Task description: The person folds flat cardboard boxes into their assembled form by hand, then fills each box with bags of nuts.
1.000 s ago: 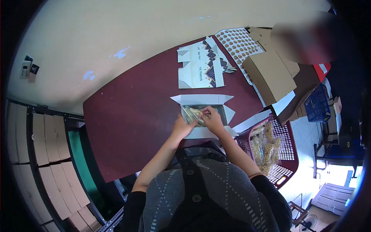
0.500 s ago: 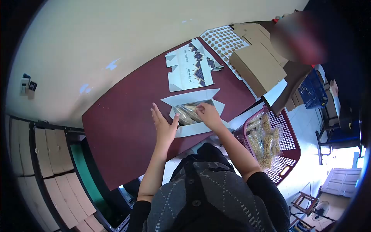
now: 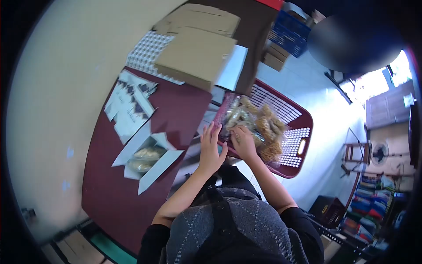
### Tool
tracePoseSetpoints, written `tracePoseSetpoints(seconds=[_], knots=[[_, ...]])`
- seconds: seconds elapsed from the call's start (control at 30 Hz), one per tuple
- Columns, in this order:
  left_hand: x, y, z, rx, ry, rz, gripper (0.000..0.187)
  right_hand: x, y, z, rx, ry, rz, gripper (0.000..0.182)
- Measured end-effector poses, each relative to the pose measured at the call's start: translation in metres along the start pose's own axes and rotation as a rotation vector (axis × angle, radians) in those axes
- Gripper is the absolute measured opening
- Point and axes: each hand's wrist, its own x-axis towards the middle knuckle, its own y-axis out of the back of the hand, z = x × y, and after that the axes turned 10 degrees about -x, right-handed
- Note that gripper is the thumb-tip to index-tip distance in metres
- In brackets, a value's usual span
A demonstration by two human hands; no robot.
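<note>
My right hand (image 3: 244, 143) is in the maroon plastic basket (image 3: 306, 116), its fingers bent and pressed onto a clear bag of snacks (image 3: 241, 118). Knobbly light-brown snacks in other clear bags (image 3: 269, 130) lie beside it. My left hand (image 3: 212, 152) has its fingers apart near the basket's left rim and holds nothing. To the left on the table, an open white box (image 3: 159, 170) with raised flaps contains clear bags of pale food (image 3: 148, 154).
The maroon table (image 3: 118, 207) carries a flat printed white carton (image 3: 127, 108), a patterned sheet (image 3: 149, 48) and a brown cardboard box (image 3: 195, 57). A blue crate (image 3: 290, 33) stands beyond the basket. Farther right are a wooden stool (image 3: 355, 153) and a fan (image 3: 379, 152).
Both hands have left the white box and moved right to the basket. The right hand now reaches among the bags. My view has turned right, so the table appears farther left.
</note>
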Motion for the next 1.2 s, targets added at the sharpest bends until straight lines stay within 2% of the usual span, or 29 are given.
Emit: tracePoseSetpoints(seconds=[0.07, 0.13, 0.2, 0.27, 0.3, 0.33, 0.4, 0.43, 0.47, 0.53, 0.57, 0.6, 0.67, 0.7, 0.83, 0.9, 0.93, 1.0, 1.13, 1.2], knots=[[0.015, -0.047, -0.009, -0.031, 0.000, -0.133, 0.061, -0.019, 0.024, 0.057, -0.177, -0.200, 0.004, 0.020], [0.028, -0.092, -0.017, -0.048, 0.060, -0.294, 0.057, -0.047, 0.032, 0.122, -0.215, -0.307, 0.080, 0.017], [0.040, -0.135, -0.031, -0.008, -0.010, -0.320, 0.054, -0.069, 0.042, 0.170, -0.250, -0.403, 0.133, 0.015], [0.051, -0.177, -0.045, 0.079, -0.025, -0.449, 0.053, -0.091, 0.048, 0.208, -0.316, -0.528, 0.084, 0.017], [0.056, -0.199, -0.054, 0.154, -0.098, -0.480, 0.052, -0.108, 0.037, 0.244, -0.290, -0.502, 0.125, 0.018], [0.063, -0.217, -0.057, 0.150, -0.106, -0.493, 0.052, -0.111, 0.038, 0.255, -0.293, -0.516, 0.133, 0.018], [0.072, -0.253, -0.064, 0.121, -0.023, -0.711, 0.051, -0.116, 0.034, 0.275, -0.132, -0.775, 0.033, 0.021], [0.075, -0.269, -0.063, 0.280, -0.073, -0.762, 0.044, -0.113, 0.031, 0.280, -0.130, -0.757, 0.068, 0.026], [0.078, -0.286, -0.065, 0.283, -0.083, -0.776, 0.044, -0.109, 0.030, 0.286, -0.125, -0.770, 0.079, 0.026], [0.085, -0.317, -0.082, 0.583, -0.435, -0.907, 0.038, -0.091, 0.029, 0.282, -0.031, -0.800, 0.021, 0.030], [0.082, -0.336, -0.102, 0.645, -0.554, -0.886, 0.037, -0.066, 0.048, 0.257, -0.176, -0.790, -0.079, 0.034], [0.084, -0.349, -0.113, 0.642, -0.564, -0.889, 0.037, -0.063, 0.040, 0.265, -0.178, -0.797, -0.070, 0.034], [0.086, -0.369, -0.133, 0.715, -0.633, -0.868, 0.039, -0.073, 0.018, 0.285, -0.354, -0.585, 0.048, 0.049], [0.082, -0.383, -0.146, 0.764, -0.582, -0.838, 0.041, -0.080, -0.002, 0.304, -0.200, -0.795, 0.078, 0.058], [0.080, -0.394, -0.162, 0.975, -0.719, -0.739, 0.038, -0.076, -0.011, 0.322, -0.283, -0.754, 0.103, 0.051], [0.082, -0.386, -0.157, 0.813, -0.632, -0.780, 0.032, -0.066, 0.006, 0.312, -0.256, -0.870, -0.179, 0.040], [0.085, -0.380, -0.151, 0.814, -0.623, -0.781, 0.032, -0.069, 0.005, 0.311, -0.256, -0.867, -0.187, 0.040], [0.094, -0.362, -0.133, 0.673, -0.467, -0.712, 0.027, -0.076, 0.001, 0.308, -0.316, -0.690, 0.052, 0.035], [0.121, -0.291, -0.083, 0.540, -0.344, -0.766, 0.027, -0.062, 0.048, 0.261, -0.195, -0.661, 0.018, 0.035], [0.127, -0.240, -0.062, 0.319, -0.297, -0.747, 0.038, -0.054, 0.064, 0.234, -0.040, -0.512, 0.073, 0.040]])
